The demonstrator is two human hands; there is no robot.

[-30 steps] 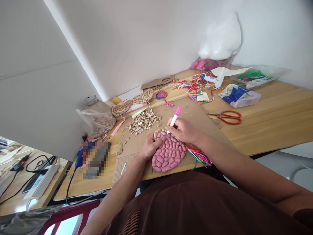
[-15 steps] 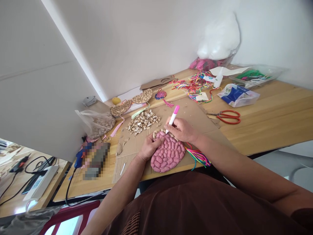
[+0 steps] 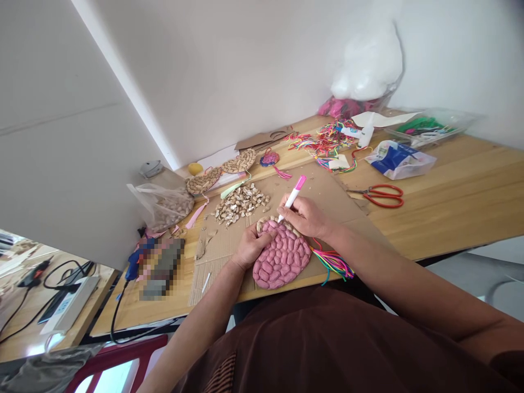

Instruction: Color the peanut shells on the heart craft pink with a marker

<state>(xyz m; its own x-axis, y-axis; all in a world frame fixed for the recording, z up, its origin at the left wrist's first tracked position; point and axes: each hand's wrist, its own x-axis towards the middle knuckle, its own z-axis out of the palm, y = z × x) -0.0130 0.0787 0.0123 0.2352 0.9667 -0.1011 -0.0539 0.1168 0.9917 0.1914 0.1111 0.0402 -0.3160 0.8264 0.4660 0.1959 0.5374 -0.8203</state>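
A round plaque of peanut shells lies at the near edge of the cardboard. Most of its shells are pink; those along its far rim are plain tan. My left hand grips its left side, thumb on top. In my right hand is a white marker with a pink end, held like a pen, its tip down at the shells near the far rim. A multicoloured tassel hangs off the plaque's right side. Beyond my left hand is a heap of loose peanut shells.
Red-handled scissors lie to the right. Farther back are tangled coloured cords, a glue bottle, a blue-and-white packet and a plastic tray. A bag of peanuts and a blue-handled tool with a cable sit left.
The marker in my right hand tilts slightly more to the right, its tip still at the far rim. My left hand keeps its hold on the plaque.
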